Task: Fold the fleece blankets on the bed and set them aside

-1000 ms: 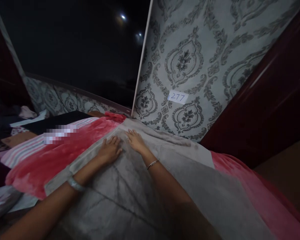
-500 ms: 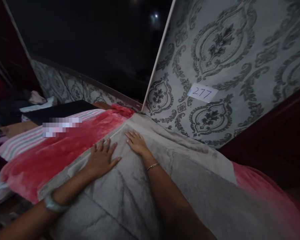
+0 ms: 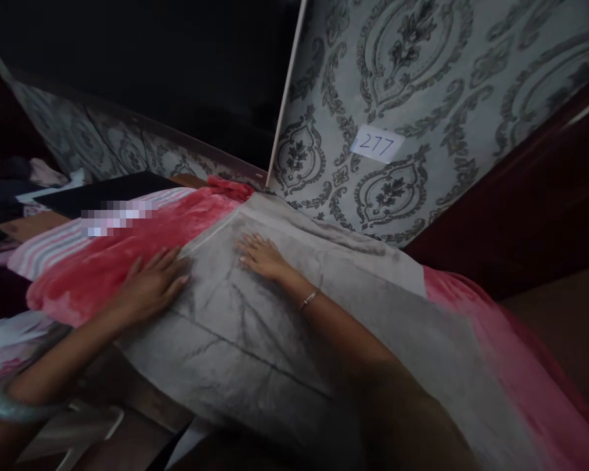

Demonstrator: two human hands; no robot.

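While left hand [image 3: 150,288] lies palm-down at plush grey blanket [image 3: 245,327] edge, right hand [image 3: 262,256] rests flat on it, fingers [image 3: 250,248] of both open.

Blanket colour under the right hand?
Grey; the blanket shows best in the head view.

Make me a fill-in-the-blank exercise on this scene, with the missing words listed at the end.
1. The white card on the patterned wall bears the number ____.
2. The right hand lies on cloth whose colour is ____.
3. The thin bracelet is worn on the ____ wrist.
4. Of the two hands, the one nearer the red cloth is the ____ one.

Missing words: 277; grey; right; left.
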